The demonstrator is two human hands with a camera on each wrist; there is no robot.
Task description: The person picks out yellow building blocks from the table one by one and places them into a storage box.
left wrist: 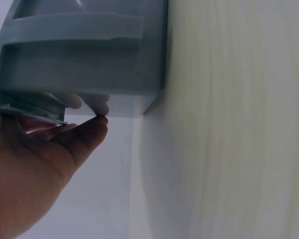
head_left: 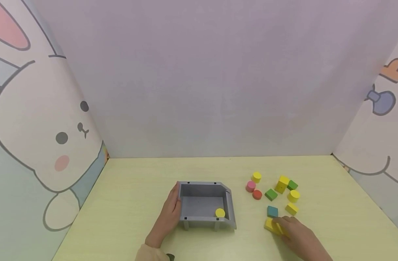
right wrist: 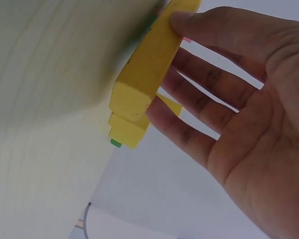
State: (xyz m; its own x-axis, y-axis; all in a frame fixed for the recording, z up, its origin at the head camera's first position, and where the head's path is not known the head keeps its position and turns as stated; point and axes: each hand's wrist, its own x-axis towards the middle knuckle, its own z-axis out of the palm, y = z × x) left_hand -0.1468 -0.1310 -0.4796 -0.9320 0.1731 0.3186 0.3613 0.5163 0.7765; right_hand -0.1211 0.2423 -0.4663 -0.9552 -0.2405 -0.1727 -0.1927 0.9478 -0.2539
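A grey plastic bin (head_left: 203,219) stands on the table with one yellow round block (head_left: 220,213) inside, near its front right corner. My left hand (head_left: 170,212) grips the bin's left side; the left wrist view shows fingertips (left wrist: 100,121) against the wall of the bin (left wrist: 79,69) below its rim. At the right, my right hand (head_left: 298,233) holds a long yellow block (head_left: 270,225) low over the table. In the right wrist view, the thumb is on one side of this yellow block (right wrist: 144,69) and the fingers are on the other.
Beyond the right hand lie a teal block (head_left: 272,211), green blocks (head_left: 271,194), a tall yellow block (head_left: 282,184), a small yellow block (head_left: 291,208), yellow cylinders (head_left: 294,196), a pink cylinder (head_left: 250,186) and a red disc (head_left: 257,194). A pale curtain-like wall (head_left: 218,90) rises behind the table.
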